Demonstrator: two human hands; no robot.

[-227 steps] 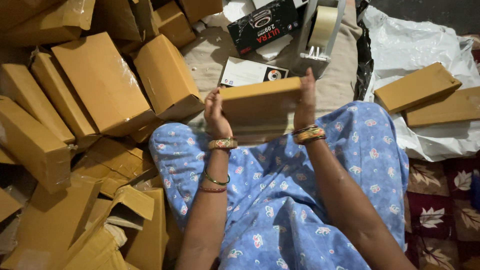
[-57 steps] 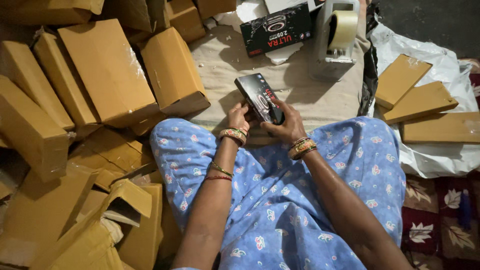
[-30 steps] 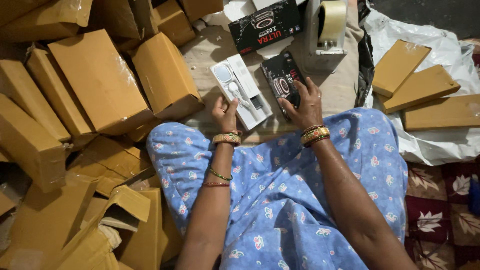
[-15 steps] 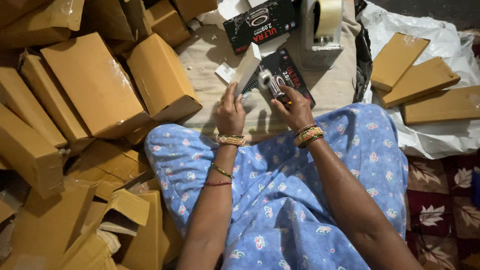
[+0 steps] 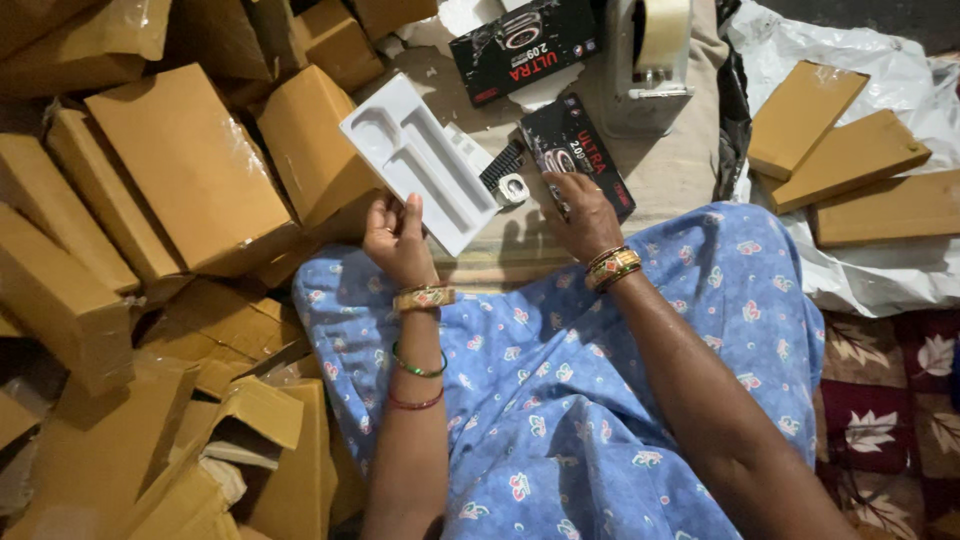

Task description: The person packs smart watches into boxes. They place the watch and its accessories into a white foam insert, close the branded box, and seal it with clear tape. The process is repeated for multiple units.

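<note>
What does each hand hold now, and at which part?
The left hand grips the white plastic tray by its near edge. The right hand rests on the black box, at its near end, without lifting it.

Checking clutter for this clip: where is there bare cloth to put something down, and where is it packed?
Bare cloth lies between the tape dispenser, the black box under the right hand and the knee. The left hand holds the white tray; left of it, brown cartons are heaped tight.
</note>
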